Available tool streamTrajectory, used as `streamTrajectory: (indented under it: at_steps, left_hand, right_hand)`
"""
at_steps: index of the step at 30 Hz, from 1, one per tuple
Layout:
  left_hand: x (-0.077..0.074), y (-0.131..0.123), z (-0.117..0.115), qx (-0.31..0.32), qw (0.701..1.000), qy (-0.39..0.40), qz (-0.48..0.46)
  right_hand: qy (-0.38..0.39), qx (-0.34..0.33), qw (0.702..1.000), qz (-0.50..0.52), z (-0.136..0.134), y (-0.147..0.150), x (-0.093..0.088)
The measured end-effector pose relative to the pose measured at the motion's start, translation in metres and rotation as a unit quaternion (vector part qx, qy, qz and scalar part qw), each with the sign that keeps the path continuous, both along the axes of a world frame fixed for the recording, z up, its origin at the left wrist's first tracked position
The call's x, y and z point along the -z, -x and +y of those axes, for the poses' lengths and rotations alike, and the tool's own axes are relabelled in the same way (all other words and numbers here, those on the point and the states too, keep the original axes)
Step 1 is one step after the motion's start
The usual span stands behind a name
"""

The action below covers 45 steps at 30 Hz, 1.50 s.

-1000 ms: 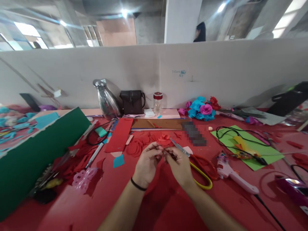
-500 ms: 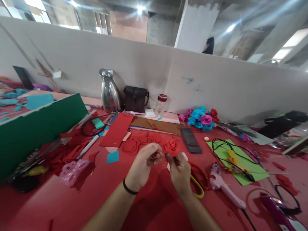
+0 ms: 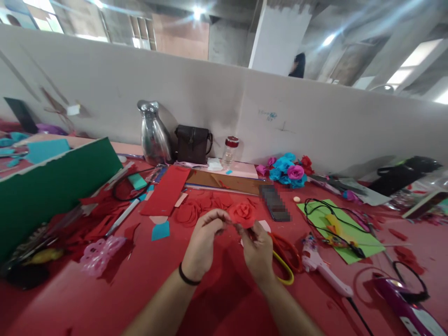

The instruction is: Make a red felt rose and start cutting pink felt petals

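My left hand (image 3: 202, 243) and my right hand (image 3: 257, 249) meet over the red table, fingers pinched together on a small red piece I cannot make out clearly. Just beyond the fingertips lies a red felt rose (image 3: 242, 212) among cut red felt circles (image 3: 191, 211). Red-and-yellow-handled scissors (image 3: 287, 261) lie right of my right hand. A black band sits on my left wrist.
A white glue gun (image 3: 324, 267) and a green sheet (image 3: 341, 231) with black cable lie to the right. A phone (image 3: 275, 203), finished paper flowers (image 3: 289, 169), a jar (image 3: 229, 150), a dark bag (image 3: 192, 143) and a silver vase (image 3: 153, 132) line the back. A green board (image 3: 52, 186) stands left.
The view has tilted and shifted. The scissors, whose blade rose beside my right hand one second ago, now lie flat on the table. Both hands stay pinched together on the small red piece.
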<state>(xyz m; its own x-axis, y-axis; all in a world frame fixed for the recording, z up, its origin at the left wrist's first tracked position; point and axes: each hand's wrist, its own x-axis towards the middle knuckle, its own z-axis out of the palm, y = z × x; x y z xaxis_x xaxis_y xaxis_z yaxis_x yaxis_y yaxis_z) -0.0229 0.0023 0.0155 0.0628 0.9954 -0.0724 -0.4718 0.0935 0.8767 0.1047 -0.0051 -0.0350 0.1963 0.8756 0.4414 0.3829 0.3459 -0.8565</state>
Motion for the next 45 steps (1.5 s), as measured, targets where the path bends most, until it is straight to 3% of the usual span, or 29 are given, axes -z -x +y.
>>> streamTrajectory:
  at_steps: [6, 14, 21, 27, 40, 45]
  left_hand:
    - [0.007, -0.008, 0.004, 0.002, 0.997, -0.019, 0.071]
    - [0.017, -0.012, 0.007, 0.012, 0.994, 0.108, -0.027]
    - [0.018, -0.012, 0.009, -0.005, 0.990, 0.138, -0.035]
    - [0.021, -0.012, 0.010, -0.005, 0.993, 0.117, -0.031]
    - [0.019, -0.017, 0.008, -0.073, 0.996, 0.050, 0.029]
    - [0.018, -0.018, 0.008, -0.055, 0.997, 0.054, 0.016]
  right_hand:
    - [0.016, -0.028, 0.998, 0.058, -0.004, 0.007, -0.010]
    - [0.088, -0.027, 0.991, 0.097, -0.006, 0.014, -0.016]
    - [0.111, -0.036, 0.988, 0.097, -0.007, 0.015, -0.020]
    - [0.123, -0.037, 0.989, 0.070, -0.008, 0.015, -0.022]
    - [0.127, -0.060, 0.988, 0.062, -0.010, 0.017, -0.019]
    - [0.122, -0.064, 0.988, 0.062, -0.011, 0.019, -0.017]
